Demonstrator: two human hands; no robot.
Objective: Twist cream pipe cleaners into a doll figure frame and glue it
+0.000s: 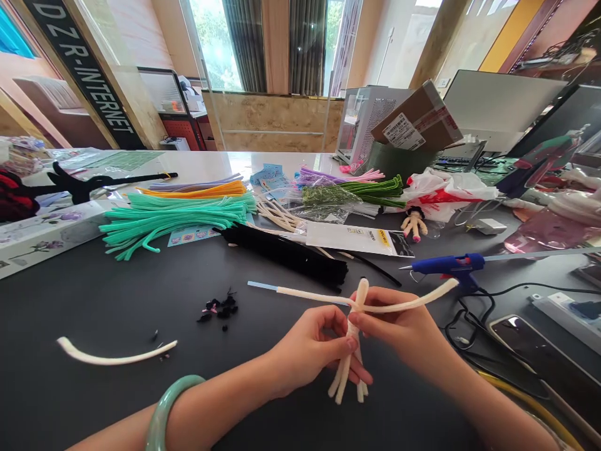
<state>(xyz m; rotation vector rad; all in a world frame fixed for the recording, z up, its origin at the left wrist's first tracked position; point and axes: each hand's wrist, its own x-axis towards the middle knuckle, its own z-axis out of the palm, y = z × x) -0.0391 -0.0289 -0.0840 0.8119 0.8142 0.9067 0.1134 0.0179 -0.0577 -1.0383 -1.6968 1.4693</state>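
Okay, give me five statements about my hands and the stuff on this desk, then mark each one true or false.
1. The left hand and the right hand both hold the fuzzy cream stems. True.
2. The bangle is on the right arm. False: the green bangle is on the left arm.
3. The blue glue gun lies to the right of the black bundle. True.
4. The left hand is holding the phone. False: the phone lies at the right, held by neither hand.
5. The loose cream piece at the left is straight. False: the loose cream piece is curved.
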